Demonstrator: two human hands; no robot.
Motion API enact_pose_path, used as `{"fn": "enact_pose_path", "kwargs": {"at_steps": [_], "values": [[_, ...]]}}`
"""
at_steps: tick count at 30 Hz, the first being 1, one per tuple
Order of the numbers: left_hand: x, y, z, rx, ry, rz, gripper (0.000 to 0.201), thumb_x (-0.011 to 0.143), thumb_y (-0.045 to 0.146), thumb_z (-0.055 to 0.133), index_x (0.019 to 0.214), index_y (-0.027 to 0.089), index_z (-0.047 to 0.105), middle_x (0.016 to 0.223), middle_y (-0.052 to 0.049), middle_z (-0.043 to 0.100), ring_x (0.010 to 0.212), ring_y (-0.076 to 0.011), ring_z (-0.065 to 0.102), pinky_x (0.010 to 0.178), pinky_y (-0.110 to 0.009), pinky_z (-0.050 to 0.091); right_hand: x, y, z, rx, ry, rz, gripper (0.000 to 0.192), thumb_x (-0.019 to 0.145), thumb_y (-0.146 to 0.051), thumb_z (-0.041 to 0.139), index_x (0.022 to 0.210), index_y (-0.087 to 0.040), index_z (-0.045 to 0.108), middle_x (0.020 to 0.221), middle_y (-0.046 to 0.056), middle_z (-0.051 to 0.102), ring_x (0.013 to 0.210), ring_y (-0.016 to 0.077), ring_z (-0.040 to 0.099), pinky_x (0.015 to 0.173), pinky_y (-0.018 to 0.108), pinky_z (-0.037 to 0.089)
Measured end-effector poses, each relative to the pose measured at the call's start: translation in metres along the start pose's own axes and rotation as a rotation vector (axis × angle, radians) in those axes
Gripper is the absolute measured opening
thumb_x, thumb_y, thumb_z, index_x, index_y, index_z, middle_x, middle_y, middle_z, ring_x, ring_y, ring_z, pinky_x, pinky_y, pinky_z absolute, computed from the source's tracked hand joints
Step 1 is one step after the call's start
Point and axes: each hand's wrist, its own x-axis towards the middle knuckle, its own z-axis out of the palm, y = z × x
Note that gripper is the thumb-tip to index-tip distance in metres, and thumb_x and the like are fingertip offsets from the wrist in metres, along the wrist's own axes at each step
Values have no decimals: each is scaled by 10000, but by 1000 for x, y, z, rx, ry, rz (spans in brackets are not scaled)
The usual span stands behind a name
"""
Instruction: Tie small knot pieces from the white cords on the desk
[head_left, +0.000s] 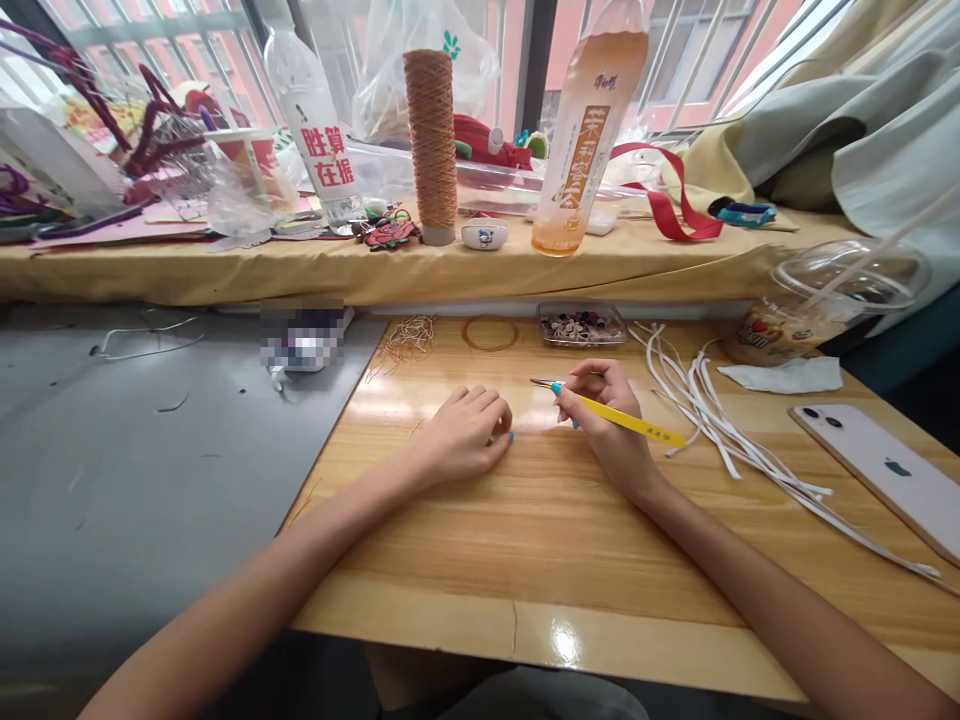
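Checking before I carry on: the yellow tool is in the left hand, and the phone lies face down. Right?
One slip: the head view shows the yellow tool in the right hand. The phone does lie face down.

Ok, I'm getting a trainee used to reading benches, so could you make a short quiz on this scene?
1. Which hand holds the yellow tool?
2. True or false: the phone lies camera side up.
3. What stands between the clear bottle and the orange bottle?
A) phone
B) spool
C) lidded cup

Key:
1. The right hand.
2. True.
3. B.
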Motion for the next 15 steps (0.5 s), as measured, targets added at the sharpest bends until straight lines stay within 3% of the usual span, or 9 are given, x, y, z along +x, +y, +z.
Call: {"fn": "enact_pose_path", "kwargs": {"at_steps": [3, 5, 7, 11, 15], "values": [[1, -6, -6, 7, 68, -22, 261, 801, 350, 416, 956, 155, 493, 951, -60, 556, 893, -180, 471, 752, -296, 351, -1, 0, 0, -30, -22, -16, 240, 698, -235, 584, 868, -221, 415, 673, -49, 514, 558, 93, 507, 532, 227, 416], [1, -9, -12, 122, 95, -61, 361, 781, 461, 408, 877, 136, 531, 911, -91, 567, 877, -216, 479, 747, -334, 349, 0, 2, 0, -48, -4, -21, 213, 708, -235, 573, 854, -218, 419, 669, -48, 508, 550, 90, 497, 523, 223, 409], [0, -9, -15, 235, 50, -72, 406, 783, 488, 371, 734, 130, 554, 782, -100, 585, 793, -225, 506, 712, -356, 348, 0, 2, 0, -57, 18, -20, 193, 718, -241, 559, 852, -217, 422, 665, -47, 504, 534, 87, 485, 510, 222, 402], [-1, -2, -12, 247, -55, -70, 287, 795, 328, 365, 675, 145, 551, 690, -63, 590, 658, -179, 534, 628, -318, 357, 1, 1, 1, -73, 8, -7, 197, 711, -248, 556, 846, -212, 417, 665, -44, 497, 532, 89, 485, 507, 224, 402], [0, 4, -3, 160, -19, -115, 169, 761, 271, 417, 784, 155, 537, 793, -49, 579, 720, -166, 541, 610, -277, 382, 0, 0, 2, -143, -111, 36, 211, 695, -246, 559, 825, -210, 397, 661, -36, 523, 528, 101, 503, 505, 235, 405]]}}
